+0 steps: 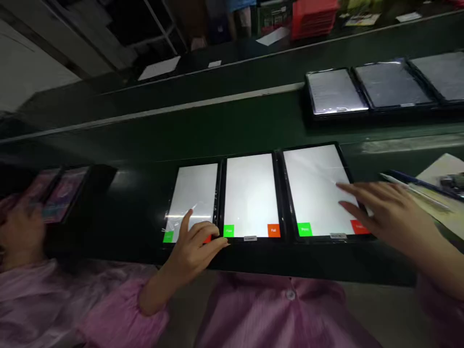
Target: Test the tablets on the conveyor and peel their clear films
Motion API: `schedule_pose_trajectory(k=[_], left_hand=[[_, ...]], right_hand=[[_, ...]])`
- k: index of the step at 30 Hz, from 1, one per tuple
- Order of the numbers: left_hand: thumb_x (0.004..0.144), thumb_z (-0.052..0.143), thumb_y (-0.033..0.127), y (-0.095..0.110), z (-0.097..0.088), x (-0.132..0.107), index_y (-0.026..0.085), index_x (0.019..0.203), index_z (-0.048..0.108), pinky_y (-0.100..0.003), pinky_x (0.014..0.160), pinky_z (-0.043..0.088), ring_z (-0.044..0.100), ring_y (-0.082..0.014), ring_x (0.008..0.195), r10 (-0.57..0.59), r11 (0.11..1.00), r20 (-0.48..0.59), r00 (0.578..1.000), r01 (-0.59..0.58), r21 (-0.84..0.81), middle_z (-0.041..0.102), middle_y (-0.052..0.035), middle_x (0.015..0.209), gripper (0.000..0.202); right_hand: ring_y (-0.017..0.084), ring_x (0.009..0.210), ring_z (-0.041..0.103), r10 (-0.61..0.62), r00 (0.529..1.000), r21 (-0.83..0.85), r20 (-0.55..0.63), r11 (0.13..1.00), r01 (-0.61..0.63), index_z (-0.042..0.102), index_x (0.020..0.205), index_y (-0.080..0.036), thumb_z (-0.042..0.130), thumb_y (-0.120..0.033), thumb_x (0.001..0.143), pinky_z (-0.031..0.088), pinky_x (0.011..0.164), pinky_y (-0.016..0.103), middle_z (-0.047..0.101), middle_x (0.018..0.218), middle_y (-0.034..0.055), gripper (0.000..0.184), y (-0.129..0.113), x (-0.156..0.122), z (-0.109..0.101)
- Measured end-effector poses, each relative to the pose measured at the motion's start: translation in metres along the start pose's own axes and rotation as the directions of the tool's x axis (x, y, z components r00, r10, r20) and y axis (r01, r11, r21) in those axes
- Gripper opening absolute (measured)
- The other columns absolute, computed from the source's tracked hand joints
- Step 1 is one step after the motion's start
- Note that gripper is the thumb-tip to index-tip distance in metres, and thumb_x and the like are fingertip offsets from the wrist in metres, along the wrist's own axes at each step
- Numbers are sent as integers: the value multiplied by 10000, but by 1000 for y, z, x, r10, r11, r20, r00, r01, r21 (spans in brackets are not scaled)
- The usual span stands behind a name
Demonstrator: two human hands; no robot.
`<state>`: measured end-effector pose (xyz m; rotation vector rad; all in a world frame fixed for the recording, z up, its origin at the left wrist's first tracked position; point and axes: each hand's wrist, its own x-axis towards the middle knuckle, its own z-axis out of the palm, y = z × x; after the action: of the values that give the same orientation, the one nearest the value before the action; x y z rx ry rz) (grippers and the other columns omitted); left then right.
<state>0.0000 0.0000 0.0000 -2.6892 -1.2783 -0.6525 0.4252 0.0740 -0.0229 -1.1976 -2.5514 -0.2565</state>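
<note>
Three tablets [250, 193] being laid side by side on a dark green conveyor belt [203, 135], black frames nearly touching, screens being lit plain white, green Pass buttons [228, 231] and orange Fail buttons [273, 230] being shown along the lower edges

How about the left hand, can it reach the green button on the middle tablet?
Probably yes: the left hand is just beside the middle tablet, and nothing covers that tablet's green button. Only the thin tablet edge lies between them.

Dark green workbench [188, 133], pale wall [32, 67], dim light.
</note>
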Motion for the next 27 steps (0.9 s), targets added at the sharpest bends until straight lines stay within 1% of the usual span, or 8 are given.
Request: schedule_pose_trajectory(k=[3, 5, 7, 10, 12, 14, 21, 27], left_hand=[[1001, 619, 119, -193, -120, -172, 203, 865, 650, -449, 1303, 253, 630, -117, 820, 132, 991, 34, 991, -132, 14, 661, 40, 803, 163], [1011, 579, 115, -267, -159, -213, 202, 862, 642, -457, 1252, 331, 636, -126, 816, 167, 985, 47, 985, -169, 21, 671, 29, 824, 184], [1019, 550, 145, -299, -162, -191, 204, 877, 640, -463, 1147, 429, 649, -158, 852, 131, 991, 47, 990, -132, 5, 687, -5, 879, 179], [1011, 554, 231, -322, -136, -107, 201, 893, 615, -452, 1006, 489, 659, -233, 969, -195, 968, 120, 973, 211, -140, 702, -60, 978, 136], [1015, 525, 219, -341, -119, -60, 207, 890, 559, -432, 981, 495, 668, -235, 980, -495, 806, 244, 834, 546, -230, 707, -65, 988, 131], [1026, 481, 184, -360, -108, -35, 216, 849, 496, -385, 894, 527, 696, -218, 904, -595, 675, 360, 718, 690, -260, 718, -62, 918, 181], [1065, 484, 213, -374, -94, -31, 232, 862, 462, -259, 674, 502, 717, -163, 719, -506, 593, 560, 656, 736, -327, 713, -2, 731, 204], [1062, 492, 206, -367, -99, -39, 233, 884, 468, -238, 609, 438, 701, -148, 691, -486, 583, 561, 670, 727, -363, 711, 17, 722, 182]], right_hand=[[443, 1226, 606, 240, 969, -102, 63, 967, -232, 672, 1360, -199, 261, -577, 1092, 540, 893, 620, 562, 1460, 246, 620, -230, 184, 32], [482, 1405, 459, 288, 947, -47, 144, 958, -285, 646, 1414, -211, 313, -587, 1073, 406, 1053, 728, 415, 1612, 224, 607, -302, 264, 49], [452, 1441, 435, 237, 935, 77, 264, 961, -265, 604, 1471, -214, 399, -565, 1047, 306, 1148, 727, 429, 1615, 192, 587, -308, 305, 64], [385, 1244, 617, 166, 909, 180, 383, 952, -250, 627, 1452, -192, 428, -586, 1027, 479, 1044, 590, 653, 1378, 177, 612, -271, 327, 77], [354, 1089, 679, 162, 895, 214, 415, 939, -269, 678, 1391, -149, 419, -608, 1028, 547, 905, 496, 708, 1241, 195, 640, -255, 331, 79], [318, 968, 697, 172, 893, 238, 417, 927, -289, 713, 1339, -117, 427, -616, 1027, 553, 820, 440, 714, 1202, 214, 654, -254, 333, 77], [275, 1004, 684, 148, 908, 328, 391, 900, -288, 758, 1280, -192, 473, -636, 1000, 549, 873, 422, 687, 1312, 165, 597, -261, 322, 73], [459, 1167, 584, 253, 924, 219, 288, 922, -320, 782, 1208, -235, 347, -815, 948, 436, 941, 690, 696, 1227, 206, 769, -284, 322, 65]])
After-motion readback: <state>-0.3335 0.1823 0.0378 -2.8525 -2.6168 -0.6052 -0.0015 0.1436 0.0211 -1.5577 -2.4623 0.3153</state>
